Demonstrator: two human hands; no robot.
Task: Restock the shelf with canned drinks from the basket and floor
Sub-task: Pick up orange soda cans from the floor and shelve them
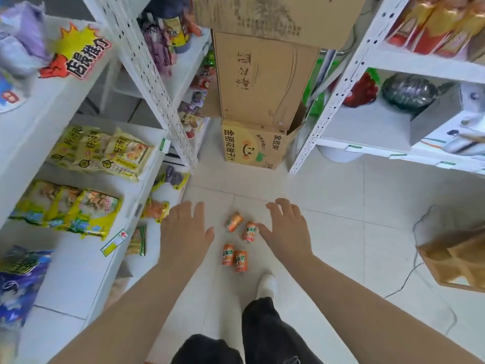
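Four orange cylindrical drink cans (241, 260) sat on glossy tile floor (341, 195), 12 o'clock from white shoe (267, 285). Left hand (183, 232), right hand (286, 227): fingers splayed, holding nothing.

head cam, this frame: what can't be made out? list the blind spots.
- Brown container, head view: cut off by the right edge. Its contents, and whether it is the basket, are unclear.
- Right hand and nearest can: from this top-down view, touching or hovering cannot be told.
- Left hand: height above the floor unclear.
- Orange cans: label text too small and blurred.
- Top cardboard box: cut off by the top edge.
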